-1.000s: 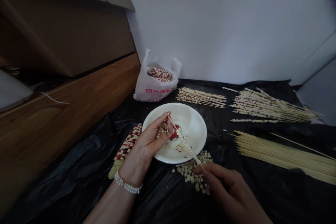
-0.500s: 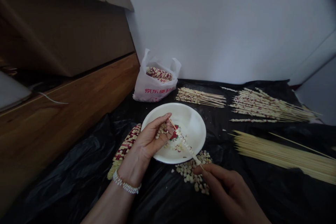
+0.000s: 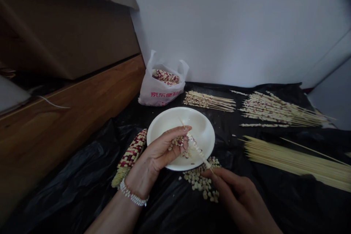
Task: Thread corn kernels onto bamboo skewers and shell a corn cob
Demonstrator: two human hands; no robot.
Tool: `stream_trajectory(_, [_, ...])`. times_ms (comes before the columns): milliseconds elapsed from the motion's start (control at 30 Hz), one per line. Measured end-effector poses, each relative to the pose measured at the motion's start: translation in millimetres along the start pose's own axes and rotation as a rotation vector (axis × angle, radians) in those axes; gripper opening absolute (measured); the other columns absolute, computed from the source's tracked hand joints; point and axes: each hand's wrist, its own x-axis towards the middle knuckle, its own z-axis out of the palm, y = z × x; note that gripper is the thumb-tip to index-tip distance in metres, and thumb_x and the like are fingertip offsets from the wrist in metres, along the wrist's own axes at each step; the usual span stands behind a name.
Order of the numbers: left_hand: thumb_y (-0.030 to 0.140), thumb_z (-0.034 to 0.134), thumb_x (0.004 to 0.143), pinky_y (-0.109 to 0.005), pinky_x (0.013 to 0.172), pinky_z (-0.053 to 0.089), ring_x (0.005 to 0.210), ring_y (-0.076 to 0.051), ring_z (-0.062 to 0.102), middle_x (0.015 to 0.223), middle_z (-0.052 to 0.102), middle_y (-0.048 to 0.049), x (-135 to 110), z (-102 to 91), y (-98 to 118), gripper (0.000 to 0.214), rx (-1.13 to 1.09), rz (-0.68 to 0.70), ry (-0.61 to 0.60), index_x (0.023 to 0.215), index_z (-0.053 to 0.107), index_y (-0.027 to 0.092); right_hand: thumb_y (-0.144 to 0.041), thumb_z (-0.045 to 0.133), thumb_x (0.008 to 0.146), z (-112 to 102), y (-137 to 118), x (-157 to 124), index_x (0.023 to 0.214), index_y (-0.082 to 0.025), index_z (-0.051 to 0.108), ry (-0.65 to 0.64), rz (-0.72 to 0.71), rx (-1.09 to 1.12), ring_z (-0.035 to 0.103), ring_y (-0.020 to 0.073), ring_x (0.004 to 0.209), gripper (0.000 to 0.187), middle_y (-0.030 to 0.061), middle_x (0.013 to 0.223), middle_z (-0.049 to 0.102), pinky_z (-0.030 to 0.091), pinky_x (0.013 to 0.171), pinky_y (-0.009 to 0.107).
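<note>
My left hand [image 3: 160, 151], wearing a beaded bracelet, is curled over a white plate and shut on a few corn kernels [image 3: 177, 143]. My right hand [image 3: 236, 195] pinches the lower end of a bamboo skewer [image 3: 196, 147] threaded with pale kernels. The skewer's upper part passes by my left fingertips above the plate. A partly stripped red-and-white corn cob [image 3: 130, 157] lies just left of my left wrist. Below the white plate [image 3: 199, 120], a pile of loose kernels [image 3: 200, 182] sits close to my right fingers.
A white plastic bag [image 3: 161, 93] holding a corn cob stands behind the plate. Bundles of threaded skewers [image 3: 279, 111] and bare skewers [image 3: 298, 162] lie to the right on a black plastic sheet [image 3: 274, 204]. A wooden edge [image 3: 68, 106] runs along the left.
My left hand has shifted right over the plate, and the skewer's upper end now stands more upright. My right hand still holds the skewer's lower end.
</note>
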Motion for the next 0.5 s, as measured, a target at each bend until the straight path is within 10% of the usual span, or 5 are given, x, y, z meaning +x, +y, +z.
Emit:
stream_trajectory(200, [0.017, 0.05, 0.091, -0.027, 0.07, 0.058, 0.074, -0.016, 0.068, 0.087, 0.071, -0.0114, 0.5, 3.7, 4.4, 0.028, -0.196, -0.069, -0.069, 0.113, 0.064, 0.007, -0.032, 0.045, 0.094, -1.4, 2.2, 1.6, 0.107, -0.022, 0.074, 0.037, 0.044, -0.008, 0.068, 0.0174, 0.061, 0.033, 0.0025, 0.076, 0.076, 0.051, 0.053, 0.024])
stream_trajectory(500, [-0.001, 0.038, 0.088, -0.027, 0.08, 0.057, 0.101, -0.02, 0.067, 0.11, 0.069, -0.0162, 3.6, -3.6, 12.9, 0.041, -0.173, 0.023, -0.092, 0.122, 0.058, 0.01, -0.031, 0.044, 0.095, -2.4, 2.7, 0.5, 0.108, -0.021, 0.073, 0.002, 0.028, 0.001, 0.067, 0.0168, 0.06, 0.033, 0.0013, 0.07, 0.072, 0.05, 0.053, 0.023])
